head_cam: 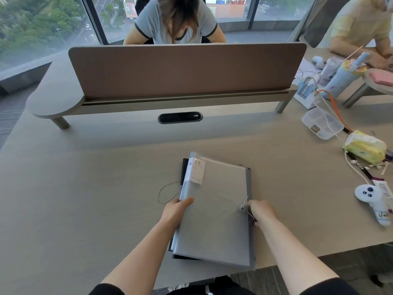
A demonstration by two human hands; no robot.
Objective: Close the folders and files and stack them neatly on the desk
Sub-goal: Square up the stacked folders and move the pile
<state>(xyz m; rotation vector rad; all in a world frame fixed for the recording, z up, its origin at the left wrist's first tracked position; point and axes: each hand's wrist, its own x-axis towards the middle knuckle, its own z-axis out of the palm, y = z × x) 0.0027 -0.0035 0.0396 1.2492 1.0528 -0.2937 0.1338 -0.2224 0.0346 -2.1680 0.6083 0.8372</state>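
A closed grey translucent folder (219,209) with a white "20" label lies on top of a small stack at the near middle of the desk (85,188). Black folders (183,171) peek out beneath it along the left and near edges. My left hand (177,209) grips the grey folder's left edge, thumb on top. My right hand (258,211) holds the right edge, fingers curled by the button and white string closure (243,206). A thin elastic loop (168,192) lies on the desk left of the stack.
A brown divider screen (185,69) stands across the desk's far side, with a person seated behind it. At the right lie a white controller (366,193), a yellow tissue pack (364,146), a clear plastic box (322,122), cables and a blue cup (342,79). Another person sits far right.
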